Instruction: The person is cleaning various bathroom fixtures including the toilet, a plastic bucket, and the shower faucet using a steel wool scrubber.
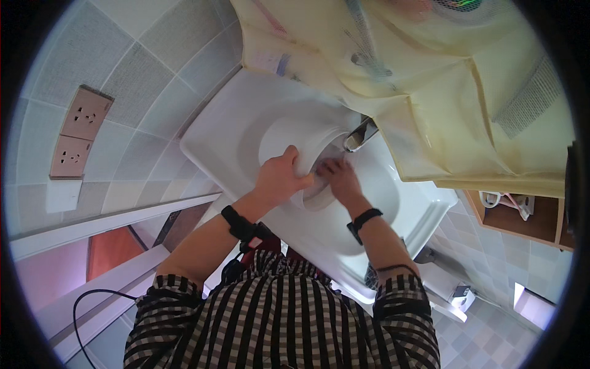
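A white round container [279, 136] lies tipped on its side in the white washbasin [212, 132], its mouth turned to the right. My left hand [278, 178] grips its near side, thumb up along the outer wall and fingers at the rim. Inside the mouth, my right hand [341, 179] reaches in with bent fingers; they are blurred, and whatever they may hold is hidden. Just beyond the mouth, the chrome faucet [359, 135] points down toward the container.
A yellowish translucent cover [430, 123] drapes over the far right side, close to the faucet. Pink wall sockets [80, 132] sit on the tiled wall at left. Below the cover at right, a wooden shelf [522, 218] holds white items. A black cable [77, 307] loops near my left sleeve.
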`<move>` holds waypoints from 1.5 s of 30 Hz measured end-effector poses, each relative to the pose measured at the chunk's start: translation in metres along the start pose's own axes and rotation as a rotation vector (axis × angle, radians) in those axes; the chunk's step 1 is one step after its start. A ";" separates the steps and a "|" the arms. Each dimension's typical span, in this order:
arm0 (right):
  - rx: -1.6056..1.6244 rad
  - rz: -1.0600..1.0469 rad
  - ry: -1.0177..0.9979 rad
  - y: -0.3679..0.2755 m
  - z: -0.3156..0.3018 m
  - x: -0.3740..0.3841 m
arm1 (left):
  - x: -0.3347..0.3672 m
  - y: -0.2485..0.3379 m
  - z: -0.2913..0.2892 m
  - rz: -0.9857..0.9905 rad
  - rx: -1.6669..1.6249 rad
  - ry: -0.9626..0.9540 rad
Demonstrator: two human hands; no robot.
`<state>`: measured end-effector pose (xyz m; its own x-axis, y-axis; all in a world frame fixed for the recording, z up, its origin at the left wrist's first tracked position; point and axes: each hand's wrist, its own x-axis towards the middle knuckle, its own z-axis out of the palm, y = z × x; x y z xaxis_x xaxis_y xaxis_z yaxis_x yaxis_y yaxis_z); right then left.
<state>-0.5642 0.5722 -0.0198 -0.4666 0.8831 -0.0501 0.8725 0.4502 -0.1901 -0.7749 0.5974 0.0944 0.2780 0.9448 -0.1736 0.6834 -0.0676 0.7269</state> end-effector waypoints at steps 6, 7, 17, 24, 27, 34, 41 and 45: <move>0.506 0.232 -0.106 -0.037 0.039 0.001 | 0.012 0.006 0.006 0.063 -0.027 0.068; 0.932 0.429 -0.150 -0.062 0.029 0.002 | 0.012 0.002 0.005 0.056 -0.029 0.071; 0.040 0.029 0.155 0.024 -0.010 -0.003 | 0.011 0.008 0.000 0.040 0.036 -0.020; 1.072 0.383 -0.358 -0.068 -0.015 0.016 | 0.022 0.000 -0.007 0.025 -0.021 0.000; 1.047 0.290 -0.349 -0.040 0.000 0.013 | 0.029 0.007 -0.013 0.088 0.006 -0.069; 0.012 0.144 0.141 0.011 0.009 0.035 | 0.027 0.012 -0.016 -0.028 0.024 -0.095; 1.145 0.276 -0.307 -0.075 -0.026 0.029 | -0.039 -0.019 0.015 -0.034 -0.068 0.186; 0.758 0.143 -0.154 -0.028 0.005 0.000 | -0.010 -0.017 0.009 0.171 -0.080 0.209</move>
<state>-0.5890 0.5590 -0.0199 -0.4202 0.8724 -0.2497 0.6147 0.0712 -0.7855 -0.7834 0.5860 0.0781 0.2336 0.9681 0.0907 0.5812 -0.2138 0.7852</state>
